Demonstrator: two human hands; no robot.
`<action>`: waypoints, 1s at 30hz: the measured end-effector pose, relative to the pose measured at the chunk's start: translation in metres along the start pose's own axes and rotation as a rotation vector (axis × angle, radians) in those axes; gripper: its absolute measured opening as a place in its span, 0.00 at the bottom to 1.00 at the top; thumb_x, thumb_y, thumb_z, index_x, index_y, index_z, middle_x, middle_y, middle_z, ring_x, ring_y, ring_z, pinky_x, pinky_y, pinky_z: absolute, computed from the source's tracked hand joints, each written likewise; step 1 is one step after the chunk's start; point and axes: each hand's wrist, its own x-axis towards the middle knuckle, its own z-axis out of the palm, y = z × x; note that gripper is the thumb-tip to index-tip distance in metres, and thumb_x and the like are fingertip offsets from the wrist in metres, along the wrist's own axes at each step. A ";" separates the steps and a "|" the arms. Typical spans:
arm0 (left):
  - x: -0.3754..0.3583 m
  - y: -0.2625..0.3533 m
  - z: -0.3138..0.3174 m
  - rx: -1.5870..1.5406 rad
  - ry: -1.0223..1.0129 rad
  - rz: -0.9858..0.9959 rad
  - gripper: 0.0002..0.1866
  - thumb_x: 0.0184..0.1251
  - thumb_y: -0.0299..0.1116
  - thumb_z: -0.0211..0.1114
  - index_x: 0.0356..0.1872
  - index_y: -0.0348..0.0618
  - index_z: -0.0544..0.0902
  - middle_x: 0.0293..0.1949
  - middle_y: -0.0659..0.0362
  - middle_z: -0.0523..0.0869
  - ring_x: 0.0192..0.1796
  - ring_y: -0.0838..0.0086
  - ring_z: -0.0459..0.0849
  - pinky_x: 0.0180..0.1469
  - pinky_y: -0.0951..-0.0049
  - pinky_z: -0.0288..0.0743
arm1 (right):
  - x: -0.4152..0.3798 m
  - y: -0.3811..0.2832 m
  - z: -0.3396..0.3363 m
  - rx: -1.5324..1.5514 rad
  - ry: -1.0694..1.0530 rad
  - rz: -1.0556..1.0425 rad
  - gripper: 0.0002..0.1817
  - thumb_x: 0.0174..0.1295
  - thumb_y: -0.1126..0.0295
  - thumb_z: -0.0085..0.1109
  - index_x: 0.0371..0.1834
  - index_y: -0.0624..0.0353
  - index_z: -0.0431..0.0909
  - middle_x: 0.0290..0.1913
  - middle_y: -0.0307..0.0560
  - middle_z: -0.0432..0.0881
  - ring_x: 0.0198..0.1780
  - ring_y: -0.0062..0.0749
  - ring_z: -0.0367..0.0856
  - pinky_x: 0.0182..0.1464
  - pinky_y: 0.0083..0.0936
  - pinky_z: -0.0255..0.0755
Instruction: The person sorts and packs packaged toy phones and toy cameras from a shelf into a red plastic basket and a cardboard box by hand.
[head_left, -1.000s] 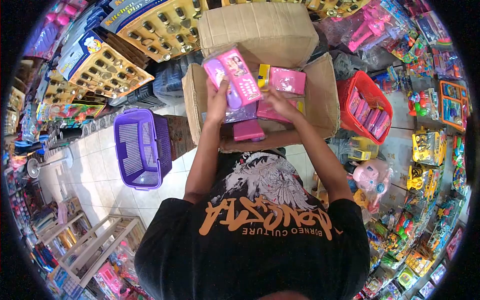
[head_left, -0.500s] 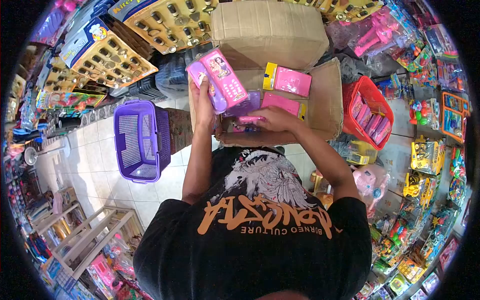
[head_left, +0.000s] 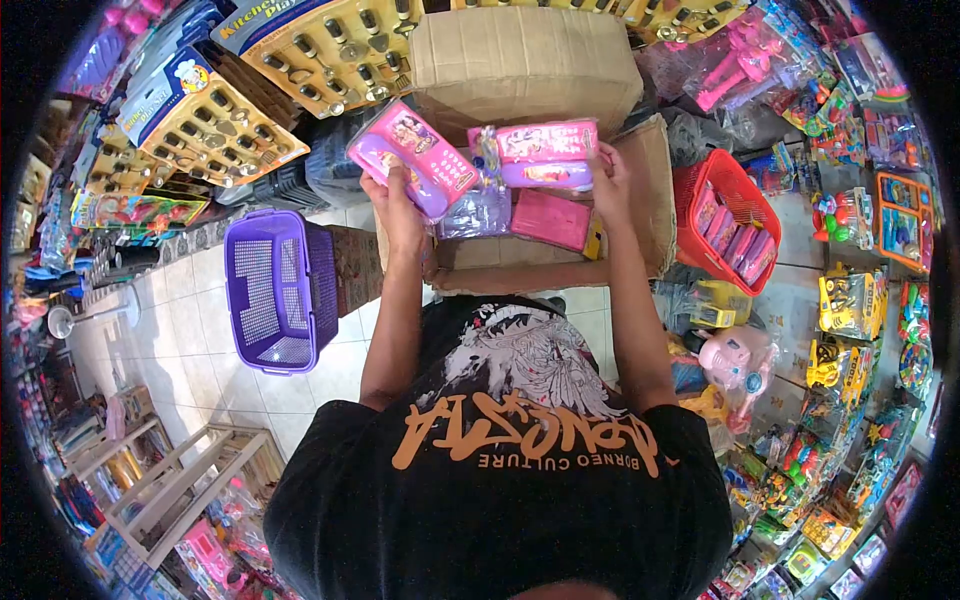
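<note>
My left hand [head_left: 401, 208] is closed on one end of a packaged pink-and-purple toy telephone [head_left: 432, 150], tilted over the carton's left side. A similar toy telephone [head_left: 535, 140] is gripped at its right end by my right hand [head_left: 612, 183], nearly level above the carton. Both have printed figures on the pink part. Beneath them stands an open cardboard carton [head_left: 652, 205]. Inside lie a flat pink pack [head_left: 550, 221] and a clear-wrapped purple pack [head_left: 476, 216]; the telephones cover part of the contents.
A purple basket [head_left: 322, 285] stands left of the carton on the tiled floor [head_left: 195, 335]. To the right, a red basket [head_left: 692, 215] contains several pink packs. Kitchen playset cards [head_left: 212, 125] stand behind on the left, and bagged toys [head_left: 850, 305] line the right side.
My right hand has come up and right out of the carton, bringing a second toy telephone into view. The left hand's toy telephone has shifted slightly left.
</note>
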 end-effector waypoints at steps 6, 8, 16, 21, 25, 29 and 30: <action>-0.008 -0.006 0.005 -0.023 -0.115 -0.093 0.15 0.62 0.28 0.56 0.47 0.44 0.63 0.42 0.59 0.74 0.42 0.77 0.74 0.48 0.74 0.70 | 0.003 0.001 -0.013 0.316 -0.023 0.086 0.17 0.62 0.70 0.54 0.53 0.61 0.68 0.46 0.43 0.76 0.46 0.31 0.77 0.37 0.34 0.82; -0.013 -0.010 0.005 -0.086 -0.102 -0.238 0.16 0.62 0.29 0.57 0.48 0.45 0.63 0.42 0.59 0.74 0.43 0.77 0.75 0.49 0.73 0.71 | -0.002 -0.013 -0.011 0.465 -0.050 0.125 0.17 0.62 0.71 0.53 0.54 0.60 0.67 0.48 0.44 0.75 0.47 0.33 0.77 0.41 0.39 0.82; -0.031 -0.021 0.012 -0.230 -0.156 -0.355 0.19 0.67 0.44 0.56 0.50 0.48 0.61 0.47 0.58 0.72 0.47 0.75 0.75 0.48 0.70 0.74 | -0.013 -0.019 -0.005 0.582 -0.242 0.138 0.18 0.64 0.68 0.52 0.55 0.54 0.63 0.52 0.46 0.75 0.50 0.40 0.79 0.50 0.45 0.78; -0.050 -0.026 0.033 -0.102 -0.228 -0.358 0.29 0.62 0.38 0.63 0.57 0.49 0.56 0.53 0.57 0.68 0.56 0.71 0.70 0.58 0.66 0.67 | -0.023 -0.005 0.004 0.622 -0.419 0.270 0.20 0.64 0.71 0.52 0.58 0.53 0.60 0.49 0.46 0.78 0.46 0.35 0.81 0.42 0.35 0.79; -0.058 -0.037 0.033 -0.138 -0.324 -0.257 0.35 0.59 0.31 0.64 0.63 0.50 0.52 0.59 0.55 0.64 0.61 0.68 0.66 0.65 0.62 0.59 | -0.031 -0.005 0.008 0.313 -0.530 0.352 0.23 0.62 0.69 0.56 0.58 0.53 0.60 0.46 0.43 0.78 0.40 0.27 0.80 0.41 0.28 0.78; -0.053 -0.038 0.030 -0.162 -0.341 -0.153 0.34 0.59 0.32 0.64 0.61 0.50 0.53 0.57 0.56 0.65 0.59 0.68 0.67 0.64 0.62 0.60 | -0.033 -0.017 0.008 0.037 -0.578 0.204 0.21 0.61 0.66 0.59 0.55 0.55 0.64 0.43 0.39 0.77 0.37 0.22 0.78 0.37 0.22 0.74; -0.052 -0.038 0.029 -0.170 -0.313 -0.159 0.33 0.59 0.33 0.64 0.60 0.49 0.54 0.56 0.56 0.66 0.58 0.69 0.68 0.63 0.63 0.61 | -0.033 -0.019 0.009 -0.043 -0.611 0.129 0.18 0.61 0.65 0.59 0.52 0.55 0.67 0.41 0.38 0.77 0.36 0.21 0.76 0.35 0.20 0.72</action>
